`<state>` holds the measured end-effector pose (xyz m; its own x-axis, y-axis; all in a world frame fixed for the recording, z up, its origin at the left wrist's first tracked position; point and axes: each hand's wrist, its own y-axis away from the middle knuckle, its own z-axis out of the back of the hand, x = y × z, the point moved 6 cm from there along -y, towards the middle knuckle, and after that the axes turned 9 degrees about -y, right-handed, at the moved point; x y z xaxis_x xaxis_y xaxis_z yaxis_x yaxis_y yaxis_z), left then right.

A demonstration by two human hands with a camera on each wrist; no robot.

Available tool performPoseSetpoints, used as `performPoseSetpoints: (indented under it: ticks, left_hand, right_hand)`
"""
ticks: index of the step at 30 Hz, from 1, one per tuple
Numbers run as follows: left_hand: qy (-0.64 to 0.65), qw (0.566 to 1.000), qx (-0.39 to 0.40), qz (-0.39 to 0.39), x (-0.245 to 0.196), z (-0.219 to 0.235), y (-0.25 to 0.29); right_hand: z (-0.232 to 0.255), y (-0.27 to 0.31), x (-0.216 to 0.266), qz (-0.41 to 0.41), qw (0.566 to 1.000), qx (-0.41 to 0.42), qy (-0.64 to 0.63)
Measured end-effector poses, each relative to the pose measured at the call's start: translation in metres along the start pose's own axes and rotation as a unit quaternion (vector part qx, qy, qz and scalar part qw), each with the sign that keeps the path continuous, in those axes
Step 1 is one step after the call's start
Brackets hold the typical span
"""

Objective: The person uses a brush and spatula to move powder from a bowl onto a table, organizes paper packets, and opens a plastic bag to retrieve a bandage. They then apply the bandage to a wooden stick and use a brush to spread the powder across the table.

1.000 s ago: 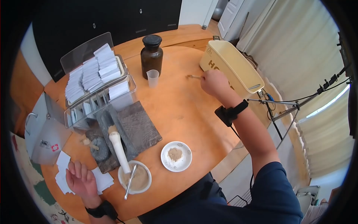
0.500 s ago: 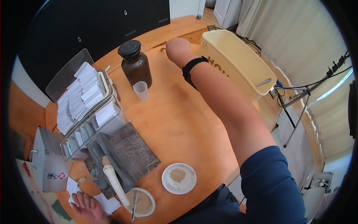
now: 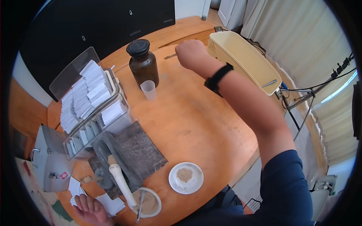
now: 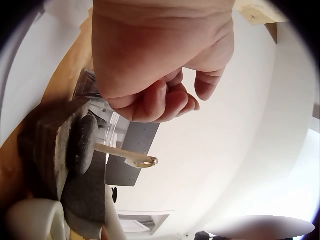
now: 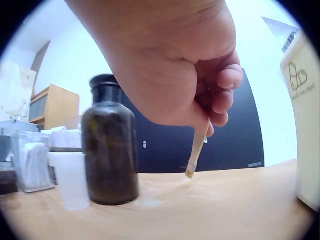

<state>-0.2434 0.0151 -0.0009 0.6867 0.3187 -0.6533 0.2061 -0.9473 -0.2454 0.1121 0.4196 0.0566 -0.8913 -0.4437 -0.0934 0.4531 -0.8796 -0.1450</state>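
Note:
Far across the table, my right hand (image 3: 191, 54) pinches a small flat brush (image 5: 196, 152) with a pale handle. In the right wrist view its bristles point down, close over the tabletop. To the left of the brush stand a dark brown stoppered bottle (image 3: 143, 67) and a translucent plastic cup (image 3: 149, 90). My left hand (image 3: 90, 209) is near the table's front left, its fingers loosely bent and holding nothing. White paper slips (image 3: 112, 205) lie by it. To its right is a bowl of tan powder (image 3: 150, 203), with a white pestle (image 3: 122, 184) and a metal spoon (image 3: 140, 205) in it.
A white dish (image 3: 194, 184) holds more tan powder. A cream box (image 3: 244, 66) is at the right. Clear bins of folded papers (image 3: 88, 94), a dark slate board (image 3: 141, 148) and a metal case (image 3: 54, 162) occupy the left side.
My right hand has moved with the brush toward the far side of the table, then slightly back and to the right. My left hand stays by the paper slips. The head view has shifted.

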Motion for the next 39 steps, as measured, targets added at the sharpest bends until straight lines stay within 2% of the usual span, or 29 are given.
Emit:
performPoseSetpoints:
  ticks: [2, 5, 8, 11, 13, 15, 19, 21, 26, 28, 33, 35, 36, 38, 39]
  left_hand:
    - [0.029, 0.999, 0.01, 0.013, 0.0, 0.004, 0.004]
    - [0.056, 0.998, 0.014, 0.026, 0.002, 0.007, 0.005]
    - [0.019, 1.0, 0.004, 0.013, 0.004, 0.002, 0.0]
    - [-0.012, 1.0, 0.001, -0.009, 0.002, -0.003, -0.003]
    - [0.001, 1.0, 0.011, -0.005, 0.002, -0.004, -0.003]
    - [0.01, 1.0, 0.012, -0.002, 0.002, -0.002, -0.003]
    - [0.039, 0.999, -0.001, -0.002, 0.003, 0.002, 0.0]
    - [0.044, 0.999, -0.004, -0.006, 0.003, 0.001, 0.0]
    - [0.039, 0.999, -0.024, -0.018, 0.005, 0.006, 0.003]
    - [0.03, 0.999, -0.039, -0.011, 0.005, 0.003, 0.004]
    - [0.037, 0.998, -0.044, -0.006, 0.003, 0.009, 0.007]
    - [0.048, 0.998, -0.034, -0.005, 0.005, 0.008, 0.006]
    - [0.055, 0.998, -0.032, -0.006, 0.006, 0.009, 0.005]
    - [0.058, 0.998, -0.018, 0.003, 0.007, 0.007, 0.005]
    - [0.062, 0.998, -0.019, 0.0, 0.007, 0.006, 0.005]
  right_hand:
    - [-0.013, -0.029, -0.004, 0.0, 0.999, -0.046, 0.009]
    - [-0.039, -0.068, -0.008, -0.023, 0.998, -0.055, -0.005]
    - [-0.048, -0.07, -0.002, -0.011, 1.0, -0.012, 0.004]
    - [-0.035, -0.046, 0.011, 0.064, 0.997, -0.001, 0.053]
    - [-0.026, -0.019, 0.01, 0.075, 0.996, 0.0, 0.046]
    - [-0.017, 0.011, 0.016, 0.133, 0.988, 0.037, 0.074]
    - [0.01, 0.039, 0.01, 0.155, 0.986, 0.015, 0.06]
    - [0.01, 0.022, -0.007, 0.064, 0.995, -0.007, 0.075]
    - [-0.009, -0.039, -0.011, 0.019, 0.996, -0.028, 0.08]
    - [-0.023, -0.052, -0.012, -0.031, 0.998, -0.01, 0.06]
    - [-0.041, -0.03, -0.006, 0.004, 0.995, 0.041, 0.092]
    - [-0.029, 0.002, 0.006, 0.089, 0.991, 0.033, 0.097]
    - [-0.021, 0.021, 0.007, 0.087, 0.99, 0.033, 0.104]
    - [-0.007, 0.056, 0.018, 0.154, 0.983, 0.041, 0.091]
    - [-0.002, 0.066, 0.017, 0.156, 0.982, 0.041, 0.095]
